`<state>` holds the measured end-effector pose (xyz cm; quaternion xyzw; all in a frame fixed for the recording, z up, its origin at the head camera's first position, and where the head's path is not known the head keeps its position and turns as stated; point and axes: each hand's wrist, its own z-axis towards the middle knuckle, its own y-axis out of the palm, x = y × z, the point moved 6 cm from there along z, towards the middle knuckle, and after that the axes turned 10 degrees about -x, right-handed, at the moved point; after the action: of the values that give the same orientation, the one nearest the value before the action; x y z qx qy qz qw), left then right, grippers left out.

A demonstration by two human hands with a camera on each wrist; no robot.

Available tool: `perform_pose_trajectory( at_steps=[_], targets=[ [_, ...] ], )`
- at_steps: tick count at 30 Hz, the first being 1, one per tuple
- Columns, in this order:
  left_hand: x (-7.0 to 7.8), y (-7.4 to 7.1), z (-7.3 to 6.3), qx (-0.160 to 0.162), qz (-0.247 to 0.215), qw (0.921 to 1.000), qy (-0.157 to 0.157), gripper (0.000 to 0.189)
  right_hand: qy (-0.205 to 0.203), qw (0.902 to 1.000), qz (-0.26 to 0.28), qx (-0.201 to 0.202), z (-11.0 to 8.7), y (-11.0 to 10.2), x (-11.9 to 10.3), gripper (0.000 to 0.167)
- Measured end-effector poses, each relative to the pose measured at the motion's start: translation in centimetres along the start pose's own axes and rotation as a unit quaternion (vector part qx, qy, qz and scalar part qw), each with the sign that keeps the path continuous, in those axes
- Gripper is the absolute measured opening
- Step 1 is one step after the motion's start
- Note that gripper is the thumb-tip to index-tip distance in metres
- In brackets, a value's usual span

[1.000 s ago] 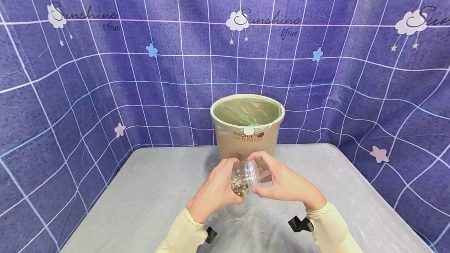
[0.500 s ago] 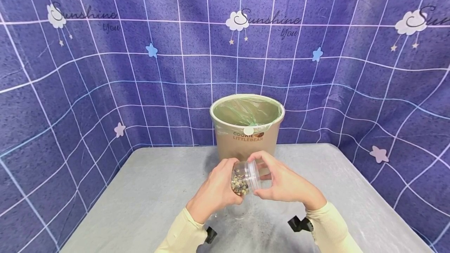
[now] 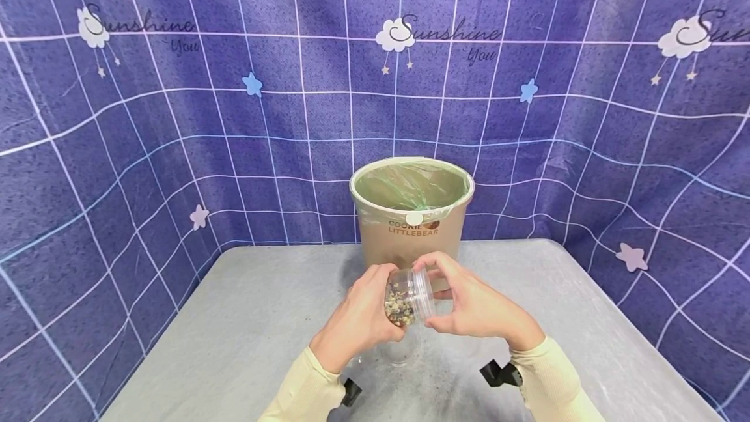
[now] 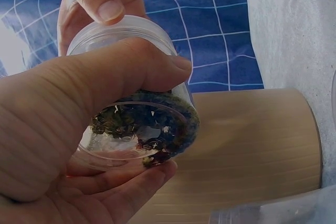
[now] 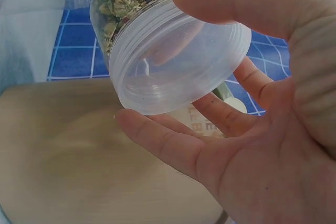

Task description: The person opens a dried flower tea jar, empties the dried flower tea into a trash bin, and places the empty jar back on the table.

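Note:
A clear plastic jar [image 3: 400, 305] partly filled with dried flowers is tipped on its side, its lidded end toward the right. My left hand [image 3: 359, 318] grips the jar's body, thumb across it in the left wrist view. My right hand [image 3: 469, 301] holds the translucent screw lid [image 5: 181, 61] at its rim, thumb on one edge and fingertips on the opposite one. The lid sits on the jar's mouth. Through the wall, dried flower heads [image 5: 128, 6] show in the right wrist view.
A beige bin [image 3: 410, 246] with a green plastic liner [image 3: 404, 187] stands just beyond my hands on the grey table [image 3: 281, 298]. Another clear container [image 3: 398, 360] stands below the hands, partly hidden. A blue gridded curtain [image 3: 305, 116] surrounds the table's back and sides.
My right thumb and fingertips have shifted slightly along the lid's rim. The left hand and the jar have kept their place.

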<state>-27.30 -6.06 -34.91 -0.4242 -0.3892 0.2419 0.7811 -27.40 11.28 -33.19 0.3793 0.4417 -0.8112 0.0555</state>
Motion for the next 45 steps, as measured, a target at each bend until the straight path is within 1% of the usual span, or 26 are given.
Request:
perform_pose_trajectory(
  at_steps=[5,11,18,25,34,41,45],
  targets=[
    [-0.02,-0.14,-0.02,0.0,0.002,1.0,-0.004,0.093,-0.003,1.0,0.004,-0.001,-0.02,-0.08,-0.05,0.081],
    [-0.07,-0.35,-0.13,0.004,-0.003,1.0,-0.006,0.092,0.004,1.0,0.006,0.0,-0.1,-0.17,-0.04,0.082],
    [0.0,-0.54,-0.15,0.007,-0.002,1.0,-0.002,0.092,0.005,0.9999,0.009,-0.001,-0.13,-0.28,-0.02,0.08],
    [-0.03,-0.48,-0.1,0.006,0.001,1.0,-0.004,0.091,0.002,1.0,0.004,0.002,-0.17,-0.43,-0.18,0.079],
    [-0.19,-0.23,-0.1,0.0,-0.002,0.9999,-0.011,0.093,0.011,0.9999,-0.012,0.003,-0.47,-0.65,-0.01,0.081],
    [-0.19,-0.54,-0.18,0.008,-0.005,0.9999,-0.007,0.094,0.013,0.9998,-0.013,0.001,-0.3,-0.72,-0.03,0.081],
    [-0.22,-0.61,-0.18,0.006,-0.005,0.9999,-0.008,0.093,0.015,0.9998,-0.013,0.003,-0.38,-0.8,-0.09,0.08]
  ],
)
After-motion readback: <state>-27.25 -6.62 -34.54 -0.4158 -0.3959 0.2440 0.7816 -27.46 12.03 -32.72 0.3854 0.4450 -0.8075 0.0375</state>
